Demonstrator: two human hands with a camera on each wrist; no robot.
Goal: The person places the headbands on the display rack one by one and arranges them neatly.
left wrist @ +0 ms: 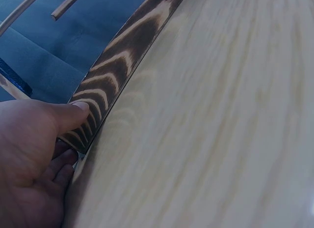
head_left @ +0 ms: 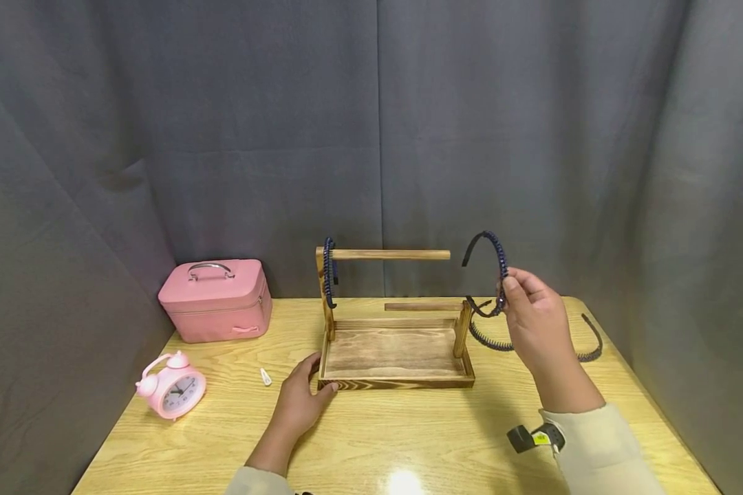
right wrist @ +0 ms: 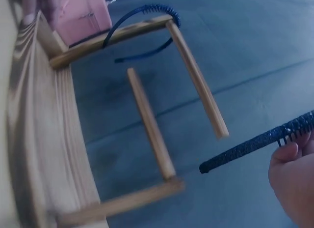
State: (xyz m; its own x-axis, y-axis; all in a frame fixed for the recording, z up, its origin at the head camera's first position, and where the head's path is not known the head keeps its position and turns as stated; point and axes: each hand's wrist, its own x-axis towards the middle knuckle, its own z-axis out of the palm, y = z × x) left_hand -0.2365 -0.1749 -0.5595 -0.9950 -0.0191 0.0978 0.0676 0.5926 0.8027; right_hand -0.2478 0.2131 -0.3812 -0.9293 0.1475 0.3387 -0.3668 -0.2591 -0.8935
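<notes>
My right hand (head_left: 539,320) pinches a dark blue toothed headband (head_left: 503,265) in the air, right of a wooden rack (head_left: 396,383). The rack is a shallow tray with two posts, each carrying a horizontal bar. Another dark headband (head_left: 328,271) hangs on the upper bar (head_left: 396,254), close to its post. My left hand (head_left: 300,399) grips the tray's front left corner, thumb on the front wall, as the left wrist view also shows. In the right wrist view the held headband's tip points towards the free end of the upper bar (right wrist: 198,85).
Dark headband parts (head_left: 589,356) lie on the table behind my right hand, partly hidden by it. To the left are a pink case (head_left: 213,302), a pink alarm clock (head_left: 176,392) and a small white hair clip (head_left: 265,377). Grey curtains (head_left: 272,137) surround the table.
</notes>
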